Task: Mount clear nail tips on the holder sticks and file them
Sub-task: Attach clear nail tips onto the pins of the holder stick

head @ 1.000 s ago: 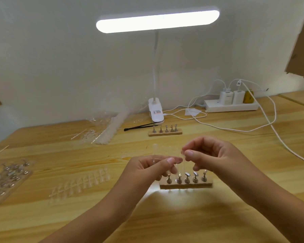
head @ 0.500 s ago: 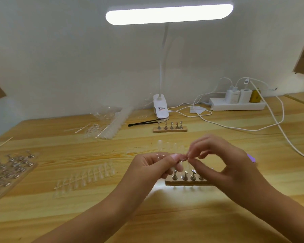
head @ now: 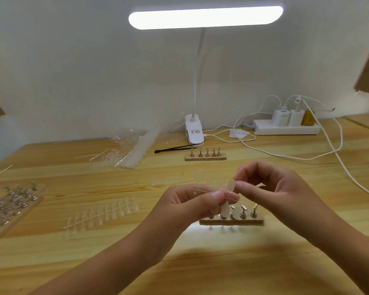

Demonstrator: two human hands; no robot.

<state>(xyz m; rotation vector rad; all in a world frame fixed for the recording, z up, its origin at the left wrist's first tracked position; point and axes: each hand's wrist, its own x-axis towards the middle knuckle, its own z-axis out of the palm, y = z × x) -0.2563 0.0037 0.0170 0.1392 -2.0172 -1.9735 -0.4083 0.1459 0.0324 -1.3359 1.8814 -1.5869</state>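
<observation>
1. The left hand (head: 192, 204) pinched a strip of clear nail tips (head: 209, 182); the right hand (head: 275, 188) pinched one tip on it, just above the wooden holder (head: 249, 221).
2. A clear tray (head: 28, 209) at the left held small metal stands (head: 19, 196).

Head-worn view, forward-down, close over table (head: 51, 262)

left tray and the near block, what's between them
Head view: a loose strip of clear nail tips lying flat, then the left hand, pinching a second strip.
</observation>
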